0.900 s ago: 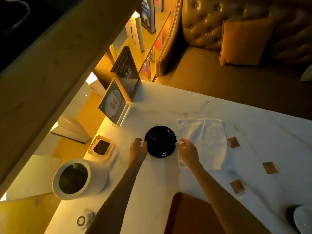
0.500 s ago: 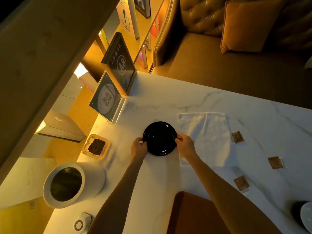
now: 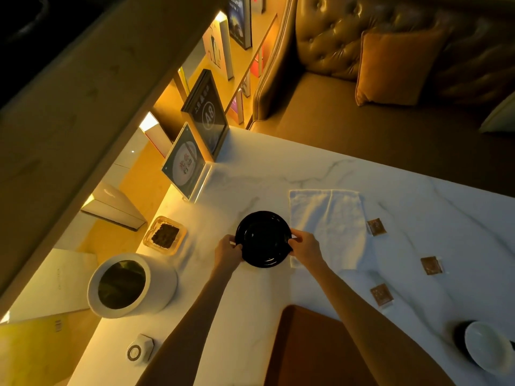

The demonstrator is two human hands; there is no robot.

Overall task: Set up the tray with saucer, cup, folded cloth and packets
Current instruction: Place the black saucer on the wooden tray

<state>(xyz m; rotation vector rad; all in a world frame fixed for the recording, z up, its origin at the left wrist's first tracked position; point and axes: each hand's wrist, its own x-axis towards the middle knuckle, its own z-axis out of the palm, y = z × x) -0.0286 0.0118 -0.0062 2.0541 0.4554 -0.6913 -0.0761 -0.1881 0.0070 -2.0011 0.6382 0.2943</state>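
A black saucer (image 3: pixel 263 238) rests on the white marble table (image 3: pixel 278 174). My left hand (image 3: pixel 227 253) grips its left rim and my right hand (image 3: pixel 305 247) grips its right rim. A white cloth (image 3: pixel 331 218) lies spread flat just right of the saucer, partly under my right hand. Three small brown packets lie further right: one (image 3: pixel 376 227), one (image 3: pixel 431 265) and one (image 3: pixel 381 294). A brown tray (image 3: pixel 306 346) sits at the near edge between my forearms. A cup (image 3: pixel 485 345), dark outside and white inside, stands at the bottom right.
A white cylindrical bin (image 3: pixel 131 285) stands left of my left arm. A glass ashtray (image 3: pixel 165 235) sits beyond it. Two upright table signs (image 3: pixel 195 151) stand at the table's far left corner. A small round device (image 3: pixel 139 351) lies near the left edge. A leather sofa is behind.
Both hands closed in from beside the saucer and now grip its rim on either side. The saucer looks unmoved on the table.
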